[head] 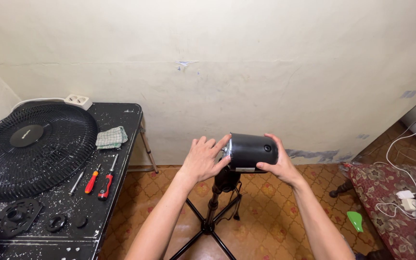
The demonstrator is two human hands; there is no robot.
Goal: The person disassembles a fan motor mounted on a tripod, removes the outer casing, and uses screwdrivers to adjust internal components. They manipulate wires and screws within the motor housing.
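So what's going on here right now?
A person has both hands on a black fan motor housing atop a stand. The left hand covers its front end; the right hand cups the rear. The fan grille and three screwdrivers lie on the black table at left.

Black cylindrical fan motor housing (251, 151) on its side atop thin stand

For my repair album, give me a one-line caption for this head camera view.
Left hand and right hand grip a black fan motor housing atop its stand.
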